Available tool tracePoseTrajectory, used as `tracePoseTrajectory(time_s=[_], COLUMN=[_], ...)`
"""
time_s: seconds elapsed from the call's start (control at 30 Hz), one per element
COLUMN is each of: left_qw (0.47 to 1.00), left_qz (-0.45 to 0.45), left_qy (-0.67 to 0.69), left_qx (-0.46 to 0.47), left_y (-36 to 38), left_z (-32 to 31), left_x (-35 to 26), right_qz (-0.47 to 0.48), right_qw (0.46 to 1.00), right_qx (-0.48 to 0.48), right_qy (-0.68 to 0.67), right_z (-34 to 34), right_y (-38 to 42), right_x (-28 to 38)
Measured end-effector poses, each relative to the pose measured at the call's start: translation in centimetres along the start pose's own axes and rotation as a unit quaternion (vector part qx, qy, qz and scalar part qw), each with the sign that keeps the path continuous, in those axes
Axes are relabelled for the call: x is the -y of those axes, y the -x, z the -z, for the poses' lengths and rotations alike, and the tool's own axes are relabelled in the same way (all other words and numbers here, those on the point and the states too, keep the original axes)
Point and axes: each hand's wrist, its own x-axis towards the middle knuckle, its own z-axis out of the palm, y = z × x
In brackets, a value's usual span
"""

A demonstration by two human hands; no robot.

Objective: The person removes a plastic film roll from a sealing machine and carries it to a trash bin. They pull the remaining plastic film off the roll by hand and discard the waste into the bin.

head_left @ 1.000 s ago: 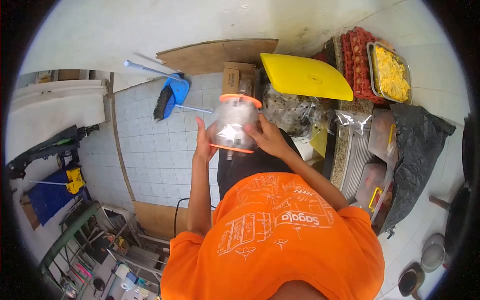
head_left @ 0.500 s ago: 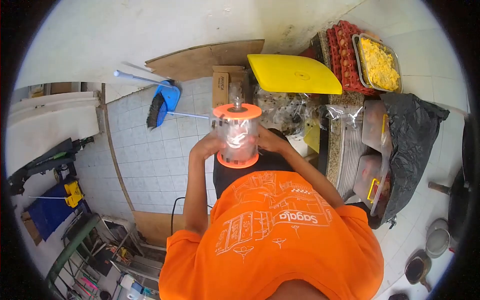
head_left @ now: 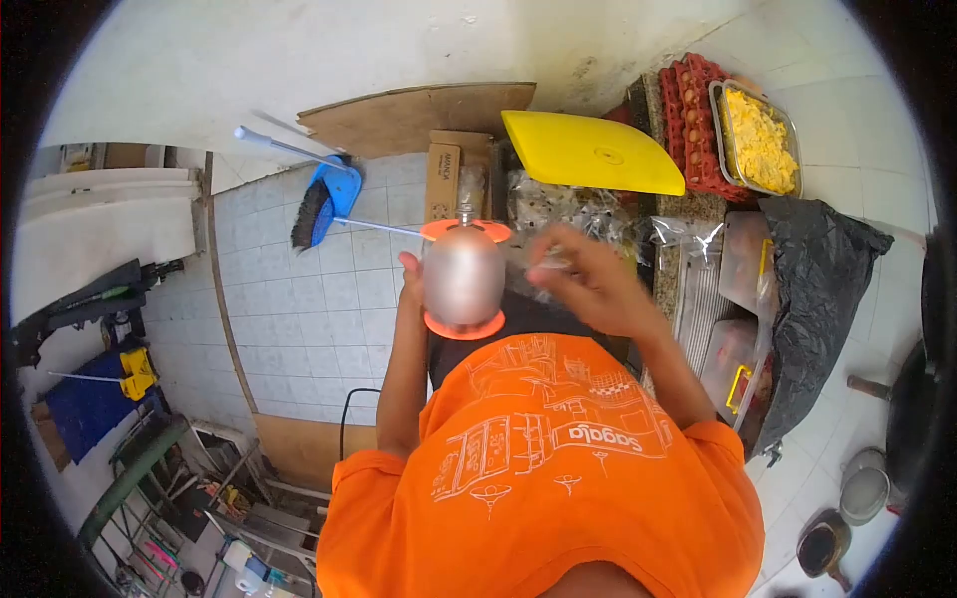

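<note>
In front of my lap is an upright clear cylinder with orange discs [head_left: 464, 325] at its top and bottom and a metal fitting on top. Its middle is a pale blur. My left hand [head_left: 411, 289] is against its left side, thumb up, the other fingers mostly hidden behind it. My right hand [head_left: 590, 283] is raised to the right, apart from the cylinder. Its thumb and fingers are pinched together, with a pale, see-through scrap at their tips, blurred by motion. Clear plastic bags [head_left: 558, 214] lie just beyond this hand.
A yellow lid-like panel [head_left: 598, 154] is beyond the bags, beside a cardboard box [head_left: 442, 181]. On the right are red egg trays [head_left: 688, 125], a container of yellow food [head_left: 763, 140], clear boxes [head_left: 743, 264] and a black plastic bag [head_left: 822, 289]. A blue dustpan [head_left: 342, 189] and brush are on the tiled floor.
My right hand has left the cylinder's side and moved right, toward the camera. My left hand stays beside the cylinder, its thumb now lifted. The cylinder has shifted slightly left.
</note>
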Motion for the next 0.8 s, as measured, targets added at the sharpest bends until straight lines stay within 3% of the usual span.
tracePoseTrajectory(time_s=[0.03, 0.1, 0.13, 0.17, 0.2, 0.23, 0.27, 0.33, 0.43, 0.5, 0.53, 0.57, 0.77, 0.8], left_qw=[1.000, 0.990, 0.991, 0.990, 0.989, 0.984, 0.980, 0.979, 0.982, 0.992, 0.994, 0.995, 0.997, 1.000], left_qz=[0.001, -0.019, 0.040, 0.041, 0.009, -0.022, -0.030, -0.032, -0.025, 0.036, 0.043, 0.041, 0.036, 0.006], left_qy=[0.002, 0.108, 0.130, 0.131, 0.135, 0.140, 0.130, 0.151, 0.167, 0.104, 0.073, 0.072, 0.055, 0.020], left_qx=[0.004, 0.086, 0.013, 0.016, 0.061, 0.106, 0.148, 0.132, 0.083, 0.066, 0.063, 0.061, 0.047, -0.010], left_y=[-0.9, -2.4, -1.9, -2.0, -2.4, -2.7, -3.3, -3.1, -2.1, -1.2, -1.2, -0.9, 0.6, 1.1], left_z=[-0.7, -2.5, -1.6, -1.9, -2.7, -3.0, -1.3, 1.9, 1.9, 2.4, 2.4, 2.4, 7.2, 10.5], left_x=[0.3, 0.1, -0.2, -0.4, -0.9, -1.3, -1.5, -1.3, -1.9, -2.2, -1.9, -1.5, -1.0, -0.8], right_qz=[-0.049, -0.024, 0.003, 0.031, 0.162, 0.202, 0.122, 0.138, 0.162, 0.154, 0.250, 0.238, 0.117, 0.091], right_qw=[0.998, 0.997, 0.992, 0.983, 0.940, 0.883, 0.829, 0.792, 0.682, 0.643, 0.427, 0.462, 0.478, 0.487], right_qx=[-0.004, -0.076, -0.112, -0.148, -0.246, -0.279, -0.522, -0.566, -0.615, -0.594, -0.469, -0.569, -0.573, -0.568], right_qy=[-0.045, 0.014, 0.061, 0.107, 0.174, 0.320, 0.161, 0.183, 0.361, 0.458, 0.731, 0.637, 0.655, 0.658], right_z=[1.6, 3.2, 4.4, 5.9, 7.7, 12.1, 12.2, 21.4, 28.5, 32.3, 42.7, 37.6, 35.5, 35.9], right_y=[0.8, 3.0, 4.7, 6.5, 7.9, 10.9, 12.8, 19.2, 24.8, 28.0, 36.0, 33.0, 32.7, 32.7], right_x=[3.2, 7.6, 9.6, 10.5, 10.2, 10.6, 12.6, 15.1, 19.7, 23.8, 23.7, 26.0, 23.7, 22.2])
